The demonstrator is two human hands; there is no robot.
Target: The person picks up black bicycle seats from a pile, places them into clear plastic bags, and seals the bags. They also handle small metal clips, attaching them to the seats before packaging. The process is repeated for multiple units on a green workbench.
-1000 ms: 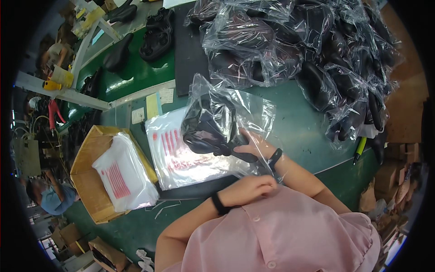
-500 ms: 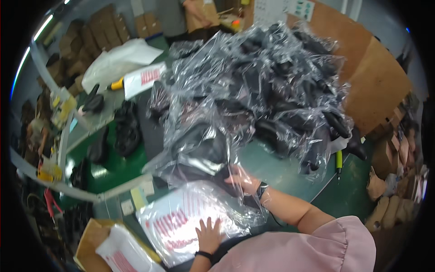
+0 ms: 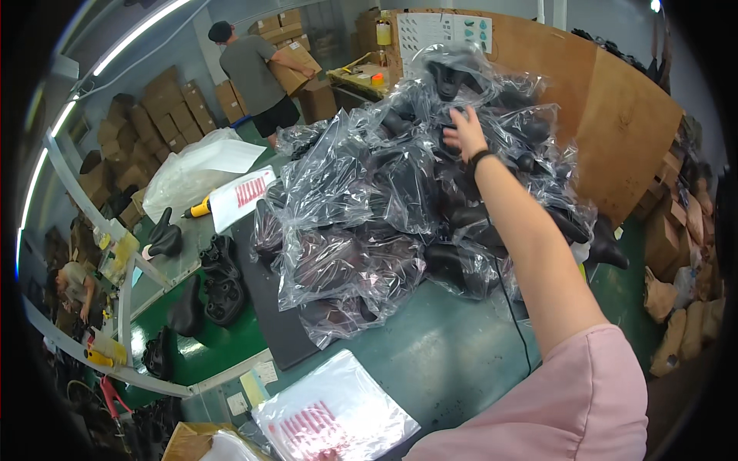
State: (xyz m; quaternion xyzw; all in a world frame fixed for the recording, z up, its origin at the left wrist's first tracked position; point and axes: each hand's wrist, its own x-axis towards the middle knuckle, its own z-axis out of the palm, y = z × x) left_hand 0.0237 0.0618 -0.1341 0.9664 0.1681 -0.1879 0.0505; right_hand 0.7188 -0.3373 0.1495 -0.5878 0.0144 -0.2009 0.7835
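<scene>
My right hand (image 3: 466, 134) is stretched out over the far part of a big pile of black bicycle saddles (image 3: 407, 180), each wrapped in a clear plastic bag. Its fingers are apart and hold nothing; whether they touch the wrapping beneath I cannot tell. Just beyond the fingertips, a bagged saddle (image 3: 447, 81) lies on top of the heap. My left hand is out of view. On the green table near me rests a flat stack of clear plastic bags (image 3: 330, 407) with red print.
A dark flat board (image 3: 284, 338) lies partly under the pile. Unwrapped black saddles (image 3: 184, 306) stand on the left, beyond a pale rail. A cardboard box (image 3: 192, 442) sits at the lower left. Behind, a person (image 3: 254, 73) carries a carton. A brown panel (image 3: 623, 131) borders the right.
My right hand has gone from the near bagged saddle to the far top of the pile. My left hand has left the bag stack and the view. The view has tilted up.
</scene>
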